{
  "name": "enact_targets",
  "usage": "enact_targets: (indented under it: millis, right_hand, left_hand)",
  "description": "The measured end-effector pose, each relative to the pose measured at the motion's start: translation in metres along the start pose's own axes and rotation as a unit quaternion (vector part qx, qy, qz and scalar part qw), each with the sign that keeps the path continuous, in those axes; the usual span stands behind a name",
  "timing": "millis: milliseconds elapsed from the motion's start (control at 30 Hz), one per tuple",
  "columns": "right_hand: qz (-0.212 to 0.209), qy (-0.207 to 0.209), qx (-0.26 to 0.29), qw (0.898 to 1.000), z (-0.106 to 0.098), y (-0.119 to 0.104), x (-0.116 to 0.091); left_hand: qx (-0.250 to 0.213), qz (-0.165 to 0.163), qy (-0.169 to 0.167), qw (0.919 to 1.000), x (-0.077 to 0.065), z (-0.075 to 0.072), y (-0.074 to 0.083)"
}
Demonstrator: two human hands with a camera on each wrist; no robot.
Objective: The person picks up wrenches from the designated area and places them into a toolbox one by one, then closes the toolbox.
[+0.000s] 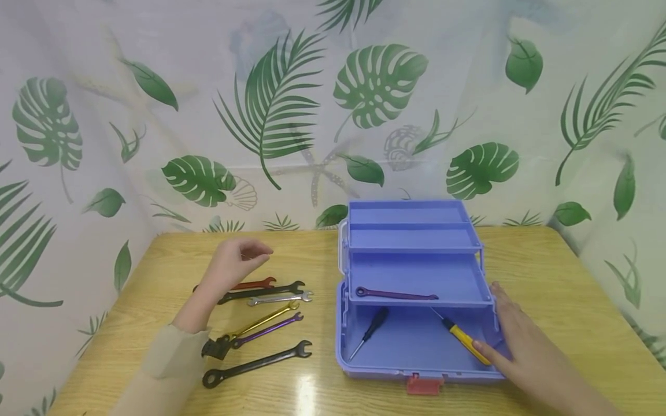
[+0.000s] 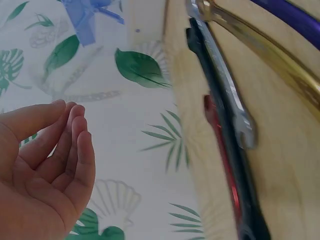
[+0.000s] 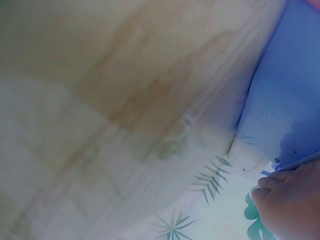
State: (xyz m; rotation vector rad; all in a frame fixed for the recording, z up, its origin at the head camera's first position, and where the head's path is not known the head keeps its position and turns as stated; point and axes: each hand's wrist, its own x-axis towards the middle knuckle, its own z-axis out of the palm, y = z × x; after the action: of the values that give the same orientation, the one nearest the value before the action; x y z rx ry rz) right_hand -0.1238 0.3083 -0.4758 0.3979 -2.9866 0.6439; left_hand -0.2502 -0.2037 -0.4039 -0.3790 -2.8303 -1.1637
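Observation:
My left hand (image 1: 236, 263) hovers over the far end of a group of wrenches, thumb and fingers loosely curved with nothing between them. Beneath it lie a red wrench (image 1: 255, 285), a black wrench (image 1: 262, 293) and a silver wrench (image 1: 281, 298). Nearer are a gold wrench (image 1: 265, 320), a purple wrench (image 1: 267, 331) and a large black wrench (image 1: 257, 365). My right hand (image 1: 528, 341) holds the right wall of the blue toolbox (image 1: 416, 375), thumb over the rim and fingers along the outside. A dark purple wrench (image 1: 398, 294) lies in the toolbox's lower tray.
The toolbox's bottom holds a black screwdriver (image 1: 374, 326) and a yellow screwdriver (image 1: 465, 342). Its upper tray (image 1: 413, 237) is raised at the back. A pink latch (image 1: 424, 385) is on the front. Leaf-printed cloth (image 1: 312, 115) stands behind the wooden table (image 1: 567, 277).

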Motion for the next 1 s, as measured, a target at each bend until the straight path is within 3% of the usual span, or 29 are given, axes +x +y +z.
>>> enact_targets:
  millis: [767, 1000]
  right_hand:
    - [-0.005, 0.001, -0.003, 1.0, 0.002, 0.001, 0.0]
    - [0.008, -0.01, -0.005, 1.0, 0.0, 0.001, 0.0]
  left_hand:
    - [0.01, -0.069, -0.024, 0.9973, -0.008, 0.002, -0.071]
    - [0.018, -0.064, -0.043, 0.9969, -0.01, 0.003, -0.085]
